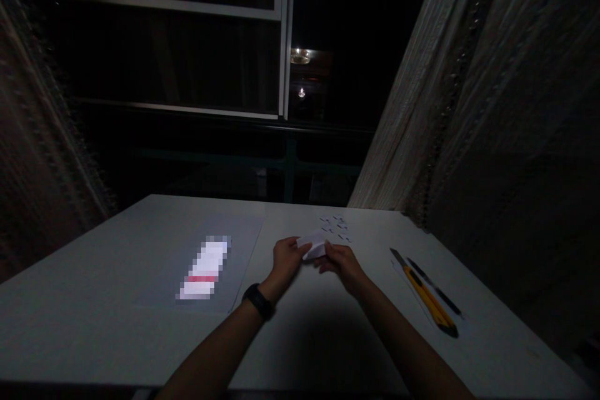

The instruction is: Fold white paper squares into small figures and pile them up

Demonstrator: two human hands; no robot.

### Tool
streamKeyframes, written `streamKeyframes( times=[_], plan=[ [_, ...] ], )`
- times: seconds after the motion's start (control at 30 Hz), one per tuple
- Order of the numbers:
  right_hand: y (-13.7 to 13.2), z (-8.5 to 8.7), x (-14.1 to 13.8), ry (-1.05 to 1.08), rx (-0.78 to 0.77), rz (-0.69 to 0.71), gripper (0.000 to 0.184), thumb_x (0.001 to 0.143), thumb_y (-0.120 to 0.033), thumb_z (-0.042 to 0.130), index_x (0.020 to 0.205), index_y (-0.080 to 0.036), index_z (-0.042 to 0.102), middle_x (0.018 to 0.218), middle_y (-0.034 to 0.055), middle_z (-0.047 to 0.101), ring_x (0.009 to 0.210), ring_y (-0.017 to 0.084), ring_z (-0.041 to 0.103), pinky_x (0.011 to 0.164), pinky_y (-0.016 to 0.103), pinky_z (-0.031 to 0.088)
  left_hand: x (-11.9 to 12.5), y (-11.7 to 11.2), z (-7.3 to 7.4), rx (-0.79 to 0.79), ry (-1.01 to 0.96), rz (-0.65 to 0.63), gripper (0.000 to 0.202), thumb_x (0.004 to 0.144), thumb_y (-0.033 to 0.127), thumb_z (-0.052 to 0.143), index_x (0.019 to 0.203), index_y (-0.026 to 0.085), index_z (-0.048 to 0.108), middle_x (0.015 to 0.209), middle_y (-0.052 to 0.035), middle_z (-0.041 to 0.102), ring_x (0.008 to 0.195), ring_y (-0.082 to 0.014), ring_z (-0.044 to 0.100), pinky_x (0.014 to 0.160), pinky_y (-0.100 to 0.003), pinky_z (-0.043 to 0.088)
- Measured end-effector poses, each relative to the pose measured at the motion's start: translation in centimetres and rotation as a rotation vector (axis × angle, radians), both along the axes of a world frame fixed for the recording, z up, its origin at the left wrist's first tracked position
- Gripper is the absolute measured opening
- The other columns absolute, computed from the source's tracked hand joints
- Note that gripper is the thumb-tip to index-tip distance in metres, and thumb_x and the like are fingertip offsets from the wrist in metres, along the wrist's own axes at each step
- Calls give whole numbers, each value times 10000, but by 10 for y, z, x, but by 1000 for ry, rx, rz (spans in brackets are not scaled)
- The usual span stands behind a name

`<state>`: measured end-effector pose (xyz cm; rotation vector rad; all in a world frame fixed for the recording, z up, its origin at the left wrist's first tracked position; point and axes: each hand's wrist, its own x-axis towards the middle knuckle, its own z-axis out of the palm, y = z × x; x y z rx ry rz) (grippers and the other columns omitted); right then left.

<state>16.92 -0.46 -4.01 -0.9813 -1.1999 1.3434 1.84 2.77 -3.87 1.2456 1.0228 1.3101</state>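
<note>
A small piece of white paper (310, 245) is held up over the middle of the table, pinched at both ends. My left hand (285, 260) grips its left side with the thumb on top; a dark watch or band sits on that wrist. On the right edge, my right hand (343, 262) pinches the paper between thumb and fingers. A crease or fold seems to run across the sheet, though dim light blurs it. Just beyond the hands lie several small paper pieces with dark marks (335, 227), set out in rows.
To the right, a yellow utility knife (429, 300) lies beside a black pen (435, 287). A lit phone with a blurred screen (204, 269) rests on a white sheet (248, 250) at left. Curtains (403, 75) flank the dark window (164, 56) behind the table (117, 337).
</note>
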Motion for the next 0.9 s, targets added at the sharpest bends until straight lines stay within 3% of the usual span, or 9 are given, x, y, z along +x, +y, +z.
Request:
streamKeyframes(
  times=[0.27,0.4,0.57,0.73,0.9],
  plan=[
    [-5,6,11,-85,57,216,294,678,-379,655,810,-117,676,801,122,684,739,198,627,601,284,457,-5,-6,8,-71,-94,-11,260,511,264,740,657,84,622,620,-71,642,518,-140,566,478,-221,409],
    [-4,8,9,-245,124,246,330,693,-426,621,810,-124,685,750,104,684,661,173,620,561,273,455,-6,-7,8,-94,-98,-75,243,506,247,742,632,79,620,613,-77,641,511,-144,569,475,-226,410],
    [-1,4,0,-213,116,38,371,696,-465,598,719,-104,679,661,97,674,574,158,601,504,248,440,-4,-7,7,-78,-122,-63,256,523,269,737,665,84,632,609,-67,642,510,-142,566,487,-229,416],
    [6,-10,-2,-224,102,-219,357,622,-476,649,614,-125,582,473,11,566,386,103,476,386,220,372,1,-9,3,-6,-19,-104,252,584,281,688,753,98,659,708,-89,669,620,-178,604,549,-245,445],
    [2,-11,-3,-405,263,-413,339,682,-479,582,846,-188,528,497,-49,504,401,107,436,379,209,319,3,-10,-1,34,51,-154,371,616,215,629,968,98,626,722,-80,667,615,-156,601,550,-229,439]
  ],
)
